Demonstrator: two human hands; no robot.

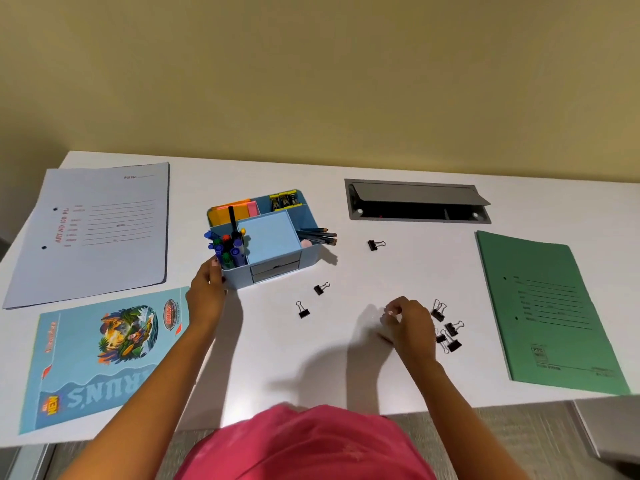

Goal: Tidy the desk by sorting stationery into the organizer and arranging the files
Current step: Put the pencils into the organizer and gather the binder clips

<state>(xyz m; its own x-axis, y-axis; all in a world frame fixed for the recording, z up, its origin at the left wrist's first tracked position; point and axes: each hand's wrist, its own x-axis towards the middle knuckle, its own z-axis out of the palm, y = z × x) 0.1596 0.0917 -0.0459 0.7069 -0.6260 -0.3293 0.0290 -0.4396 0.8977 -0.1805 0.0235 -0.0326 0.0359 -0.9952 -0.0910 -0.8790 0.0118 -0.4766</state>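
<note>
A light-blue organizer (239, 277) stands mid-desk with markers (227, 247), sticky notes (232, 211), a blue notepad (270, 233) and pencils (318, 235) in it. My left hand (207, 289) grips its front left corner. Single black binder clips lie at the right (375, 244), in front of the organizer (321, 288) and nearer me (303, 310). Several more clips (448, 329) are clustered right of my right hand (408, 323). That hand hovers low over the desk with curled fingers; whether they hold anything is hidden.
A lavender file (93, 233) lies at the back left, with an illustrated blue folder (104, 355) in front of it. A green file (550, 306) lies at the right edge. A grey cable hatch (415, 202) stands open at the back.
</note>
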